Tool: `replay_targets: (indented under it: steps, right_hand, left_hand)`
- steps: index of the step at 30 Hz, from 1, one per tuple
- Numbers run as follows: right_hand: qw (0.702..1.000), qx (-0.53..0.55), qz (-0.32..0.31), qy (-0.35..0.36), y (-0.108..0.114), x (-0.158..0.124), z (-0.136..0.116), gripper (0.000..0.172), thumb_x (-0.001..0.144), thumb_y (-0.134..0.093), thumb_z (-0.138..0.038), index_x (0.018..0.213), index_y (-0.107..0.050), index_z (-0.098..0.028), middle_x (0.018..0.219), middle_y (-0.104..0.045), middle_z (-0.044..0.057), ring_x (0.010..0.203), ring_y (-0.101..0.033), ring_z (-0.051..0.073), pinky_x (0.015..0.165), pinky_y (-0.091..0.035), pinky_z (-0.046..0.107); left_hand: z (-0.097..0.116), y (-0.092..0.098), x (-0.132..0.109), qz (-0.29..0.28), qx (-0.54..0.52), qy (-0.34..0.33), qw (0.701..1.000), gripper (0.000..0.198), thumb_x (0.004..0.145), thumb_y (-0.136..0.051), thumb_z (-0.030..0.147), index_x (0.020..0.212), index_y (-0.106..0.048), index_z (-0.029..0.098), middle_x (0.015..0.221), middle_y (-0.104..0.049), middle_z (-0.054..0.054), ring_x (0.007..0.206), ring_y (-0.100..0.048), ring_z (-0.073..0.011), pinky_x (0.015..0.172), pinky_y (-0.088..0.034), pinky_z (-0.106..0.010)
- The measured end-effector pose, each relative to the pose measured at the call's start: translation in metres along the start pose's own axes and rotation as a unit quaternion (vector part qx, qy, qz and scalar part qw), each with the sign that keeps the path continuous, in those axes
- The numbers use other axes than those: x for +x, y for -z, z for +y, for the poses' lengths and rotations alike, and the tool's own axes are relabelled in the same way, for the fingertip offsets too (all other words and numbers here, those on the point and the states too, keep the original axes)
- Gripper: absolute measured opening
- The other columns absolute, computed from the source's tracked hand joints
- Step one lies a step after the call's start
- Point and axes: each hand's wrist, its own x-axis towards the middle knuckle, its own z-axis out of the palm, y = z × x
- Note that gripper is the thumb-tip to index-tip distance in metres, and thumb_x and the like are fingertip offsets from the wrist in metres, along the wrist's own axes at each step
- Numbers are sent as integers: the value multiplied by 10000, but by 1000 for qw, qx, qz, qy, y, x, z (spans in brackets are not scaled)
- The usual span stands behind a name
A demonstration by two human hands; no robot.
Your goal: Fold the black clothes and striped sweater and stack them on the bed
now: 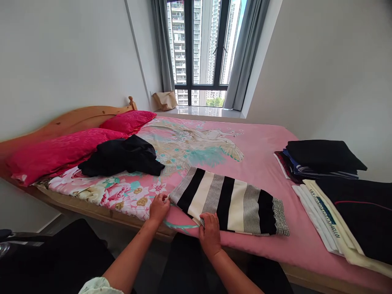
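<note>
A black and white striped garment (232,202) lies folded flat near the front edge of the bed, on a pink floral sheet (260,151). My left hand (158,207) pinches the garment's left corner with curled fingers. My right hand (210,233) grips the garment's near edge, fingers curled over the cloth. A crumpled black garment (122,158) lies further back on the left, apart from both hands.
Two red pillows (61,151) rest against the wooden headboard (67,120). Stacks of folded clothes (321,161) (346,216) sit on the bed's right side. A window (202,49) with grey curtains is at the far end, with a bag (165,100) on the sill.
</note>
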Motion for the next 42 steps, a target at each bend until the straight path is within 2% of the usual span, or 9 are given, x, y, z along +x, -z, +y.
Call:
replay_targets:
  steps: [4,6,9,16,21,27,32,37,42]
  right_hand:
    - [1000,-6,-8,6,2,0,0,365,687,-433,-28,990,-510,-217,979,-546,57,1001,-487,239,1058,-245,552]
    - [1000,-9,-9,13,3,-1,-2,367,686,-435,-36,997,-504,-217,995,-540,59,1007,-483,238,1059,-246,555]
    - [999,-13,-13,29,7,-1,-4,398,664,-465,-62,1032,-488,-210,1024,-529,68,1034,-470,249,1062,-237,566]
    - [998,-25,-22,49,9,0,-2,475,634,-432,-28,1077,-484,-192,1030,-535,79,1028,-482,248,1050,-273,560]
    - [996,-55,-10,68,4,1,4,432,747,-429,-43,1154,-479,-177,1036,-568,94,1016,-510,247,1015,-342,539]
    - [995,-56,-5,81,11,5,4,284,844,-388,-52,1014,-558,-203,953,-621,62,956,-563,221,1002,-379,504]
    - [996,-24,-25,86,28,-4,-15,297,852,-413,-63,1016,-591,-234,990,-645,43,976,-578,211,998,-393,468]
    - [995,-15,-50,82,35,-14,-25,284,839,-482,-128,1085,-583,-229,1093,-632,56,1083,-540,232,1028,-360,489]
    - [998,-15,-39,48,43,2,-29,301,830,-466,-146,1103,-571,-215,1123,-610,71,1093,-531,216,1024,-359,453]
  left_hand:
    - [8,6,3,-63,-49,56,995,277,838,-432,386,680,-579,213,736,-638,-42,788,-607,-223,675,-408,-299]
    - [11,8,7,-87,-76,88,989,316,774,-524,484,619,-559,211,625,-601,-24,730,-607,-231,636,-393,-293]
    - [15,7,14,-119,-133,137,974,310,681,-651,444,545,-526,194,516,-533,5,669,-598,-212,605,-393,-278]
    - [24,8,14,-196,-350,228,887,232,845,-536,378,888,-552,151,785,-654,-16,661,-624,-116,625,-504,-270]
    - [31,10,14,-219,-402,266,849,237,844,-578,350,962,-545,148,760,-630,5,623,-614,-109,591,-518,-264]
    - [32,-2,12,-153,-391,281,863,189,881,-547,289,977,-562,127,752,-582,18,570,-548,-74,533,-490,-224]
    - [16,-4,3,-88,-379,244,888,161,812,-607,235,931,-534,154,673,-550,51,507,-527,-73,482,-452,-204]
    - [3,-7,-1,-96,-382,225,891,238,707,-670,305,847,-518,186,642,-570,42,524,-568,-102,504,-466,-212]
    - [3,-5,-3,-129,-401,191,887,344,636,-649,236,958,-535,190,698,-604,32,557,-572,-99,523,-458,-203]
